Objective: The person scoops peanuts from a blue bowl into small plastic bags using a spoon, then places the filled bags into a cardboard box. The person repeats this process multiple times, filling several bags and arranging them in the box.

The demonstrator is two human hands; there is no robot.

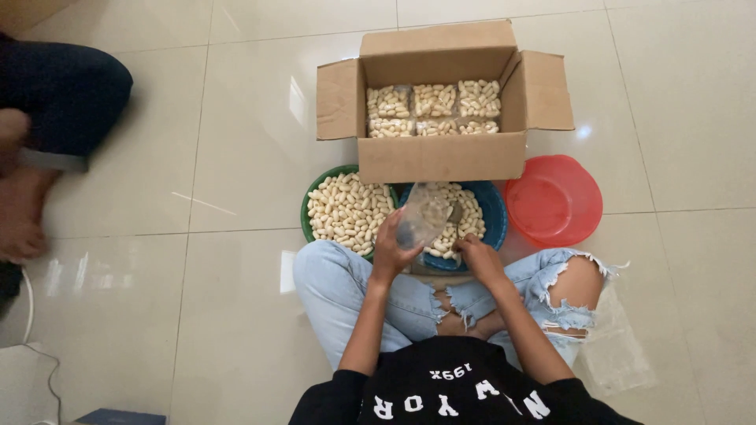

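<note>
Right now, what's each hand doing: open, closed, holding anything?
Left hand: closed on a clear plastic bag over the blue basin.
Right hand: at the snack pieces; grip cannot be told.

A cardboard box stood open at the upper centre of the frame on the pale tiled floor, its flaps spread, with clear packs of cream-coloured pieces laid in rows inside. Just below the box's right corner sat a red bowl. At the left edge another person's dark-trousered leg and bare foot showed. A flat clear plastic sheet lay on the tiles at lower right.
</note>
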